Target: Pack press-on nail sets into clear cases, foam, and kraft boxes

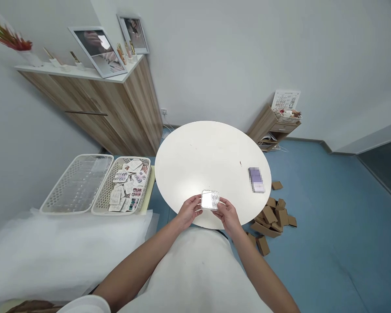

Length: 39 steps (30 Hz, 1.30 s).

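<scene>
A small clear, shiny case (210, 200) is held up over the near part of the round white table (211, 148). My left hand (189, 210) grips its left edge between thumb and fingers. At its right edge, my right hand (227, 213) pinches the lower right corner. Glare covers much of the case, so its contents cannot be made out. A purple item (256, 179), blurred in the picture, lies near the table's right edge.
Left of the table stand a white basket of printed cards (97, 204) and a white basket of clear cases (48, 204). Small brown boxes (270, 217) lie on the floor at right. A wooden cabinet (117, 108) stands behind left, a small shelf (262, 124) behind right.
</scene>
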{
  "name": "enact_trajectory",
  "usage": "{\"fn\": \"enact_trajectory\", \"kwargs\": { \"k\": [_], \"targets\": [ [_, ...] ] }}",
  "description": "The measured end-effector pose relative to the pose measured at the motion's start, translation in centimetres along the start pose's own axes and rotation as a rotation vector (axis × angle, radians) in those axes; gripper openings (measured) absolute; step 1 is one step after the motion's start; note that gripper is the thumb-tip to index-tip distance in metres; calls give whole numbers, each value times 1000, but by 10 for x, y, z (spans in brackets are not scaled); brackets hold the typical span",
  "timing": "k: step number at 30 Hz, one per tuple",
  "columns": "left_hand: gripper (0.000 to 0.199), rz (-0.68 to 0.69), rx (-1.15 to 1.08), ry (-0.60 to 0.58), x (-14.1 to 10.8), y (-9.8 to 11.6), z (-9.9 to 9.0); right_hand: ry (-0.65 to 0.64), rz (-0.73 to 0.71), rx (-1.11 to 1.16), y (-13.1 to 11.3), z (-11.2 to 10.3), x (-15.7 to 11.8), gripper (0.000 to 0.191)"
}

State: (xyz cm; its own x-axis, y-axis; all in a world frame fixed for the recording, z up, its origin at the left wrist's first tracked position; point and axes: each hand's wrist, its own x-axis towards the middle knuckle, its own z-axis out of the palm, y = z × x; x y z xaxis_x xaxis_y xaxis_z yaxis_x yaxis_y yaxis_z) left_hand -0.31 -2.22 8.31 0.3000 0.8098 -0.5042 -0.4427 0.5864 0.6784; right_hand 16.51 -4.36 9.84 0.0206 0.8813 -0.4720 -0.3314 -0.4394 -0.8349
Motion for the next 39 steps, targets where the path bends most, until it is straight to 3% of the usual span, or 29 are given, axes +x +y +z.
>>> {"fn": "enact_trajectory", "kwargs": {
  "k": [8, 14, 20, 26, 30, 39],
  "targets": [
    [45, 93, 425, -3, 11, -4, 32, 16, -13, -47, -18, -35, 11, 47],
    [41, 184, 469, 37, 26, -21, 47, -9, -30, -121, -19, -60, 19, 45],
    [38, 192, 558, 140, 28, -37, 51, -21, -48, -154, -11, -73, 29, 45],
    [44, 224, 566, 234, 25, -45, 51, -18, -3, -133, -7, -70, 38, 57],
    [44, 248, 557, 251, 18, -39, 46, -45, 20, -156, -4, -61, 46, 49],
    [49, 251, 547, 281, 20, -28, 14, -47, 15, -313, 4, -18, 58, 43]
  ]
}}
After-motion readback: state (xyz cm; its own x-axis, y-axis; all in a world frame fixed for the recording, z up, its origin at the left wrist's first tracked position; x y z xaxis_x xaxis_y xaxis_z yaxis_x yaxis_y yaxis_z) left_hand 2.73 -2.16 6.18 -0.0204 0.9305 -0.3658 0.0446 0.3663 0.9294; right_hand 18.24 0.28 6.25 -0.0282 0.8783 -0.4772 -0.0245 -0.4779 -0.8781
